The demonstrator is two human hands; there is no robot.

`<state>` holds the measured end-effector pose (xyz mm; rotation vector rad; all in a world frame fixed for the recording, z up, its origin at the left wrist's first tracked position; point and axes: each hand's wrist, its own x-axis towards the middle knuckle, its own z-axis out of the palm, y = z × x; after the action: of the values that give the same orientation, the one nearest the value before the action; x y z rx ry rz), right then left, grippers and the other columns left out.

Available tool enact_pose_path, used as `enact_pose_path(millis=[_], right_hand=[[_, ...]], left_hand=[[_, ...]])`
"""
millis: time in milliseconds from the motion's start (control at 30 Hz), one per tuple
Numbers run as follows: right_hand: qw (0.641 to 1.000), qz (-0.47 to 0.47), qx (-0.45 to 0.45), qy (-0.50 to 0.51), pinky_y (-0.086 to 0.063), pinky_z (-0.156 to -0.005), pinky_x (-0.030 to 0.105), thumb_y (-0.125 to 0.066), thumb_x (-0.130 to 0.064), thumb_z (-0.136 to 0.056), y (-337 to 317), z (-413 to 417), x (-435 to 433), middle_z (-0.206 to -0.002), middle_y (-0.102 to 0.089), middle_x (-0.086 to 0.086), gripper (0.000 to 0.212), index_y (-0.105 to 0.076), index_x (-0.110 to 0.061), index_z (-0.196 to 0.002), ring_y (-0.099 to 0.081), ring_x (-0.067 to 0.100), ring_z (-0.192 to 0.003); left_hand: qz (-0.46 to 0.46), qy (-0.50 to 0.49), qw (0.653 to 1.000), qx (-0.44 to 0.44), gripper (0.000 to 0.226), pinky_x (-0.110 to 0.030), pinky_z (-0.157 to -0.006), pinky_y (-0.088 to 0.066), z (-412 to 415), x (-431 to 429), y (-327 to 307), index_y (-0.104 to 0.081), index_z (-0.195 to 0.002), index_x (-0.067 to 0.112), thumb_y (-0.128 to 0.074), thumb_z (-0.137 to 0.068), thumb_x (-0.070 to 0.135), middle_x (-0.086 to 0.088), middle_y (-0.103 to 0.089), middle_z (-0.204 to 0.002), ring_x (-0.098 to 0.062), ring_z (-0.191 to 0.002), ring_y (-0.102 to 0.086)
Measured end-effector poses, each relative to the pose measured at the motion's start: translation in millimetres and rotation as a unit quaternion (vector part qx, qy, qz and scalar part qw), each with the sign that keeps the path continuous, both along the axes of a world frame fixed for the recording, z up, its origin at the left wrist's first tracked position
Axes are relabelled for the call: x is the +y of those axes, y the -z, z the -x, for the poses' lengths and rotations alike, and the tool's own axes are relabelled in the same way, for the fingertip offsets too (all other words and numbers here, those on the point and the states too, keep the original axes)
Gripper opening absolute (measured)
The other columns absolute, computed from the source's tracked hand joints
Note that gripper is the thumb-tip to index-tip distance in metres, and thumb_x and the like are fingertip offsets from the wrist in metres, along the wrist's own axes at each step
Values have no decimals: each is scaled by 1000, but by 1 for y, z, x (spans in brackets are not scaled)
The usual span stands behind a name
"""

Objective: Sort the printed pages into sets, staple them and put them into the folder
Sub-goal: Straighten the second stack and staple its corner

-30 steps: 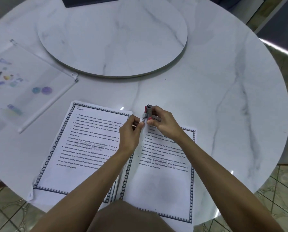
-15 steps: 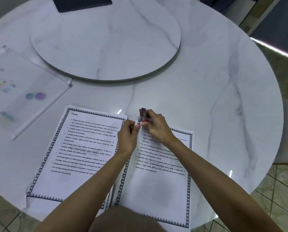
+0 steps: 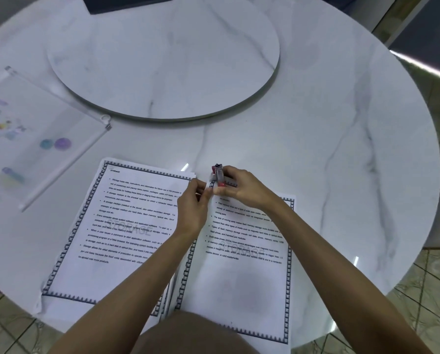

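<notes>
Marble table (image 3: pixel 316 149) above tiled floor (image 3: pixel 431 290) bears pages (image 3: pixel 242 277), left hand (image 3: pixel 192 203) pinching them, right hand (image 3: pixel 242 187) gripping stapler (image 3: pixel 219 173).

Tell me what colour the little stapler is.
The small stapler is red with grey metal; head view shows it.

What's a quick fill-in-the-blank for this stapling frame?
The right hand grips a small red stapler at the ____ stack of bordered printed pages. The left hand pinches that stack's top-left ____. The clear plastic zip folder lies ____ of both stacks on the round white marble table.
Missing: right; corner; left.
</notes>
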<state>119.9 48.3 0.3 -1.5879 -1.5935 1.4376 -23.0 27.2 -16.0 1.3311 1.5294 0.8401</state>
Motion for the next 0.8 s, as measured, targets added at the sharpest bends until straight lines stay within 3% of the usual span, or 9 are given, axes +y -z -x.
enact_pose_path(millis=[67, 167, 300, 400, 500, 667, 800], right_hand=[[1000, -22, -19, 2, -43, -102, 29, -69, -21, -81, 1, 1, -1, -118, -64, 2, 19, -55, -33, -88, -57, 15, -114], [999, -28, -22, -2, -43, -100, 27, -69, -19, -81, 1, -1, -2, -115, -65, -1, 24, -59, -17, -103, -58, 13, -112], [999, 3, -38, -34, -41, -103, 30, -73, -15, -76, -2, -6, 4, -119, -64, -1, 43, -56, -20, -114, -57, 13, -115], [1000, 9, -17, -13, -45, -101, 39, -73, -11, -74, -2, -7, 6, -114, -66, 5, 40, -58, -17, -111, -60, 20, -110], [999, 8, 37, 38, -46, -94, 27, -71, -8, -78, -5, -10, 6, -104, -66, -2, 34, -58, -17, -108, -62, 9, -97], [993, -17, 55, 104, -44, -83, 8, -71, -11, -78, -12, -19, -3, -103, -66, -5, 33, -57, -15, -108, -62, 7, -98], [987, -57, -23, 152, -40, -76, 16, -73, -18, -76, -11, -28, -16, -102, -65, -6, 36, -58, -18, -108, -60, 4, -94]], left_hand=[[-1, -1, 1000, 1, 11, -2, -55, -37, 1, -1, 0, -50, -86, 11, -54, -93, 18, 10, -52, -72, -2, -62, -45], [1, -1, 1000, 2, 10, -2, -56, -37, 2, 0, 2, -50, -86, 11, -54, -93, 17, 11, -52, -72, -2, -64, -46], [8, -9, 1000, 5, 9, -1, -56, -36, 3, -1, 2, -51, -86, 11, -54, -92, 16, 11, -51, -72, -2, -64, -45], [0, -4, 1000, 6, 10, -2, -55, -36, 3, -2, 1, -50, -85, 11, -54, -92, 17, 11, -51, -71, -2, -62, -45], [-7, -7, 1000, 6, 9, -1, -55, -35, 4, -1, 1, -51, -86, 11, -54, -92, 16, 11, -51, -72, -1, -63, -45], [-7, -7, 1000, 3, 8, -1, -54, -35, 6, -2, 1, -51, -87, 12, -54, -92, 17, 11, -50, -72, -2, -61, -43], [2, -7, 1000, -16, 9, -1, -54, -35, 8, -5, 0, -52, -86, 13, -55, -92, 20, 11, -51, -73, -2, -60, -42]])
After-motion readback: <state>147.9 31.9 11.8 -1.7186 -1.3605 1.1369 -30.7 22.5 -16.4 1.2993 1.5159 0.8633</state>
